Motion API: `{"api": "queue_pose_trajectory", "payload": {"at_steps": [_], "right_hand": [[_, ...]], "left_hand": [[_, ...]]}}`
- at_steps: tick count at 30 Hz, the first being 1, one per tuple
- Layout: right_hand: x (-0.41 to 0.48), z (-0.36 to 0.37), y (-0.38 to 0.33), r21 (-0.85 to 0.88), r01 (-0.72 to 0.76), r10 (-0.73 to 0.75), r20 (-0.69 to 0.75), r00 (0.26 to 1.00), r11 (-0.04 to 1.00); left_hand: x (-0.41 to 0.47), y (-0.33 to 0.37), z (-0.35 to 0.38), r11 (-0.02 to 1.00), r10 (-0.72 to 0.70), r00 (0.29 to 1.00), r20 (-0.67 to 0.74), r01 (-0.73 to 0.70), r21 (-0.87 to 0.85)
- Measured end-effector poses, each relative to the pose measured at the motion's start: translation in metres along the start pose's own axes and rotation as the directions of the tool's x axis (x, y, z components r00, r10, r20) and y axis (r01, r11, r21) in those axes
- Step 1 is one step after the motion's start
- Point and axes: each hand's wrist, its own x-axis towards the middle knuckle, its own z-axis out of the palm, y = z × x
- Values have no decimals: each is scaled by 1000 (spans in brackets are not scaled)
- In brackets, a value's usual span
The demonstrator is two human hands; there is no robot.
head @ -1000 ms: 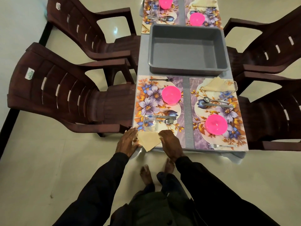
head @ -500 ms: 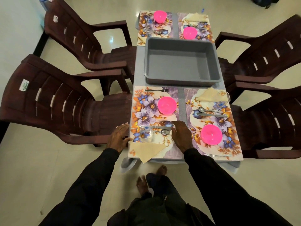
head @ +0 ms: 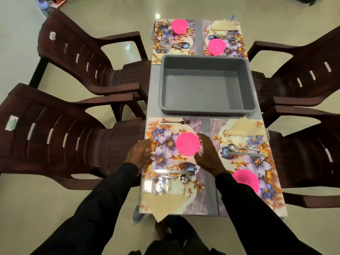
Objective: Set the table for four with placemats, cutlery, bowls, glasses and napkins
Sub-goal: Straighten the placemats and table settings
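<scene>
Flanking pink bowl (head: 188, 144): both hands' grip wide; grey table (head: 153, 100) (tiled floor (head: 22, 208)), brown chairs (head: 55, 137).

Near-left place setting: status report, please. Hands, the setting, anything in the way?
Both hands empty: left hand on placemat edge, right hand beside pink bowl. Fork, knife, spoon, glass, napkin all down. Grey tub mid-table, clear of it.

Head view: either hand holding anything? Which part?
Nothing held. The left hand lies open on the placemat edge; the right hand is open beside the pink bowl.
</scene>
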Motion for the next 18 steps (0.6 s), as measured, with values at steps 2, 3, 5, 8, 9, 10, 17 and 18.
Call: {"api": "queue_pose_trajectory", "payload": {"at_steps": [2, 3, 5, 8, 9, 10, 17, 18], "right_hand": [[15, -8, 2, 3, -43, 43, -34, 998, 999], [24, -11, 6, -19, -57, 56, -54, 997, 998], [40, -16, 14, -91, -39, 33, -68, 997, 995], [61, -21, 22, -146, 1, -3, -11, 1000, 989], [65, -22, 21, -154, 14, -14, 2, 1000, 988], [66, -23, 18, -159, 21, -20, 7, 1000, 987], [49, -13, 17, -118, -5, 9, 36, 999, 993], [47, -12, 19, -110, -22, 27, 39, 999, 994]], "left_hand": [[22, 3, 2, 1000, 0, 999, 38, 0, 2], [33, 4, 3, 1000, 11, 998, 55, -12, 9], [51, 5, 9, 998, 59, 996, 65, -60, 17], [80, 8, 20, 983, 145, 984, 99, -155, 94], [87, 10, 24, 972, 173, 978, 116, -189, 137], [93, 11, 28, 962, 194, 972, 131, -214, 168], [117, 4, 49, 931, 144, 961, 236, -212, 297], [117, 6, 51, 932, 147, 961, 234, -214, 294]]}}
